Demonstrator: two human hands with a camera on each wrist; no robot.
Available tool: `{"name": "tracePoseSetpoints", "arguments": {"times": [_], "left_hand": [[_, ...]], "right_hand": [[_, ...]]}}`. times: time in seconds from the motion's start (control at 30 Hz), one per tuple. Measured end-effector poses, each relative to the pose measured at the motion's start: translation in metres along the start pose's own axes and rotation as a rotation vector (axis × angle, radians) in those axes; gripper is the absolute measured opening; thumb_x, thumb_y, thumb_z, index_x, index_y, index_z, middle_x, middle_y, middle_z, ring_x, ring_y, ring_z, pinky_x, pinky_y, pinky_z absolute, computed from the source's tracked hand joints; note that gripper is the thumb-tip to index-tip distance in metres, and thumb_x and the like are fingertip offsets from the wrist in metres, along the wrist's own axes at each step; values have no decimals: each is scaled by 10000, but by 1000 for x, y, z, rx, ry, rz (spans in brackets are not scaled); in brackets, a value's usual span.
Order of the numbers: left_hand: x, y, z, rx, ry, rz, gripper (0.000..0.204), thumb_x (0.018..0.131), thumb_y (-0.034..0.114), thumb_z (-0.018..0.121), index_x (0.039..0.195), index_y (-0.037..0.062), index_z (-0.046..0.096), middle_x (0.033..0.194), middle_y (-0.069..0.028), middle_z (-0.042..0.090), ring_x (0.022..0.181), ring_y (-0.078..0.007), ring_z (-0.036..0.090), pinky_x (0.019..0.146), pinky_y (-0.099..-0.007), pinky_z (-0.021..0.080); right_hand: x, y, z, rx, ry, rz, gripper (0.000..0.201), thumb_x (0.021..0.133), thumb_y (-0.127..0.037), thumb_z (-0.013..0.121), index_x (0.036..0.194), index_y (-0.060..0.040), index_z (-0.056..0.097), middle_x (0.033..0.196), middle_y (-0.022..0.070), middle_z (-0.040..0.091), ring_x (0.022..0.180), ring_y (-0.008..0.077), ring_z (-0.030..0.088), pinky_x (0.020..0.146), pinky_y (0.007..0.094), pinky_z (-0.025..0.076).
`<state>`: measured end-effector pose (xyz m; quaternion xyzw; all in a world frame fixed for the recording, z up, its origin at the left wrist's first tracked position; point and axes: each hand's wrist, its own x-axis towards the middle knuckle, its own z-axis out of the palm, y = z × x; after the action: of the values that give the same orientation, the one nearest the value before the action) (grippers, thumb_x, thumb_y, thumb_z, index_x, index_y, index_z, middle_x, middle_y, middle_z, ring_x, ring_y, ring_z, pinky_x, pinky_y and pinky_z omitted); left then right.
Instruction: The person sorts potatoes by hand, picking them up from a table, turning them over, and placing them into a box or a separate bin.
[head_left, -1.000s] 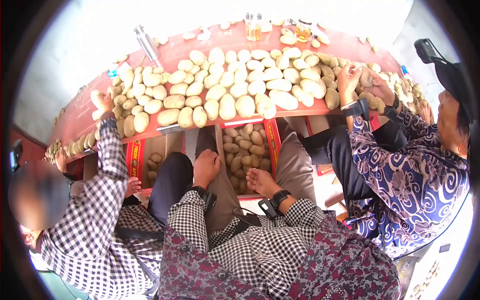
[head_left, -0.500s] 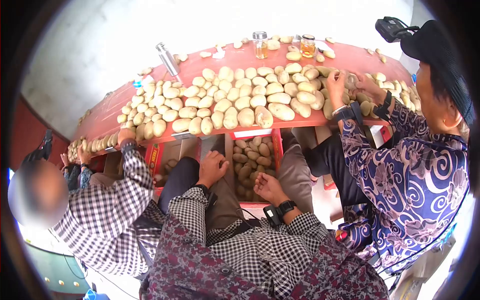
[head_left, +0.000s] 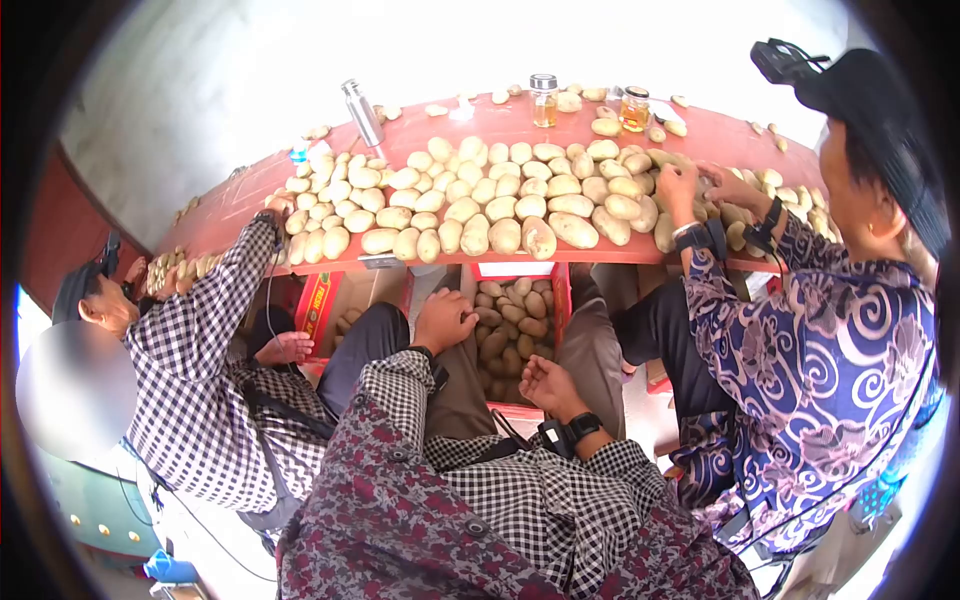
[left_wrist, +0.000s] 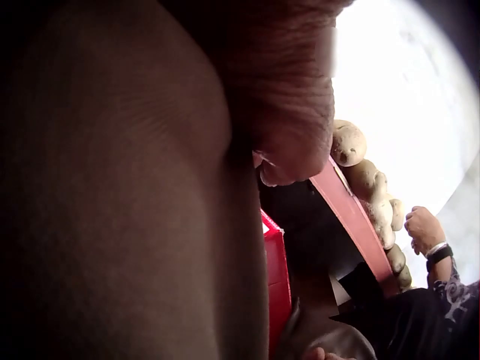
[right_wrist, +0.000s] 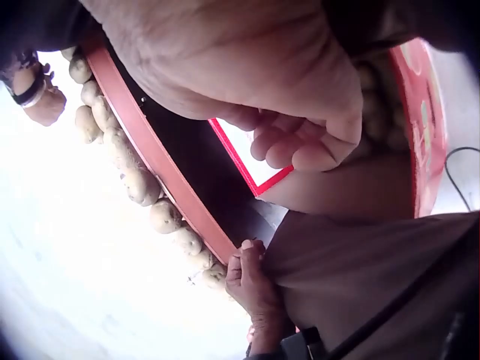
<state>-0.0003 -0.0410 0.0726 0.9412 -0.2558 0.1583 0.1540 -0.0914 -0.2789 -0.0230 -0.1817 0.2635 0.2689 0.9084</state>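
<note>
My left hand (head_left: 445,320) rests on the raised left knee, fingers loosely bent, holding nothing; the right wrist view shows this hand (right_wrist: 253,285) on the trouser leg. Palm partly up, my right hand (head_left: 550,388) hangs over the near end of an open red box of potatoes (head_left: 512,325), its fingers loosely curled around nothing. In the right wrist view its fingers (right_wrist: 311,154) droop before the box. The left wrist view has the left hand (left_wrist: 285,97) close up beside the dark trouser leg. Many potatoes (head_left: 505,236) cover the red table (head_left: 640,246) beyond both hands.
A seated person (head_left: 215,370) on the left reaches to the table; another (head_left: 800,330) on the right has both hands among potatoes. A steel flask (head_left: 362,113) and two glass jars (head_left: 543,102) stand at the back. Another box (head_left: 350,305) lies left of my knee.
The head view has shifted, so the table and potatoes sit differently in it. The left neighbour's arm went down to the table's front edge, then back to the potatoes. My hands stay idle.
</note>
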Motion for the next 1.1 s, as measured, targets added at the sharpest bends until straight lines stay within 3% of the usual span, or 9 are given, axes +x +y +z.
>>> {"name": "tracePoseSetpoints", "arguments": {"times": [0.13, 0.23, 0.5, 0.63, 0.8, 0.9, 0.93, 1.03, 1.1], "left_hand": [[-18, 14, 2, 59, -87, 33, 200, 753, 314, 652, 741, 116, 677, 798, -24, 643, 845, -232, 562, 792, -383, 388], [-28, 12, -4, 6, -136, 64, 221, 755, 323, 665, 755, 103, 681, 795, -48, 636, 822, -246, 569, 759, -393, 395], [-48, -14, -3, -196, -28, 31, 191, 751, 305, 674, 745, 114, 683, 780, -29, 641, 801, -245, 566, 742, -401, 403], [-55, -18, -1, -204, 33, -11, 190, 743, 300, 683, 740, 109, 687, 783, -36, 642, 813, -247, 572, 762, -395, 406], [-54, -26, -1, -236, 82, -20, 194, 744, 301, 684, 735, 107, 685, 780, -36, 637, 836, -243, 572, 787, -396, 403], [-52, -24, -5, -264, 82, -22, 200, 739, 305, 686, 726, 106, 678, 772, -36, 630, 842, -235, 569, 801, -394, 399], [-52, -23, -8, -274, 83, -22, 202, 736, 306, 687, 722, 105, 675, 768, -36, 628, 843, -232, 568, 806, -393, 398], [-53, -24, -6, -291, 89, -10, 198, 732, 305, 688, 708, 109, 664, 758, -33, 618, 837, -228, 565, 812, -393, 395], [-54, -26, -5, -294, 102, 3, 188, 731, 298, 687, 700, 116, 654, 752, -31, 608, 837, -226, 562, 816, -394, 392]], "right_hand": [[-2, 14, 7, -29, -43, 15, 135, 965, -190, 505, 959, -94, 599, 805, 6, 607, 740, 160, 576, 694, 344, 475], [-2, 16, 8, -68, -87, 9, 119, 947, -208, 546, 967, -107, 607, 822, 4, 611, 756, 163, 581, 690, 356, 479], [-8, 30, 37, -125, 15, -7, 142, 971, -204, 503, 962, -102, 601, 820, 4, 610, 755, 162, 580, 690, 345, 480], [-14, 26, 84, -367, -35, -37, 145, 962, -221, 519, 984, -107, 605, 841, -5, 603, 717, 124, 570, 632, 295, 473], [-22, 10, 209, -1012, -126, -392, 178, 966, -231, 519, 1034, -79, 581, 842, -30, 577, 662, 49, 508, 528, 198, 410], [2, -2, 272, -1277, -165, -560, 186, 962, -221, 538, 1056, -63, 568, 820, -34, 558, 649, 46, 488, 537, 181, 409], [15, -8, 289, -1475, -173, -707, 222, 949, -212, 543, 1099, -51, 567, 837, -35, 565, 663, 51, 509, 566, 196, 436], [66, -21, 334, -1888, -166, -1117, 338, 905, -192, 590, 1181, -5, 537, 923, 48, 603, 742, 121, 571, 681, 290, 505], [98, -27, 360, -1997, -145, -1244, 329, 863, -173, 592, 1147, -10, 557, 1093, 223, 607, 970, 358, 610, 846, 436, 488]]}}
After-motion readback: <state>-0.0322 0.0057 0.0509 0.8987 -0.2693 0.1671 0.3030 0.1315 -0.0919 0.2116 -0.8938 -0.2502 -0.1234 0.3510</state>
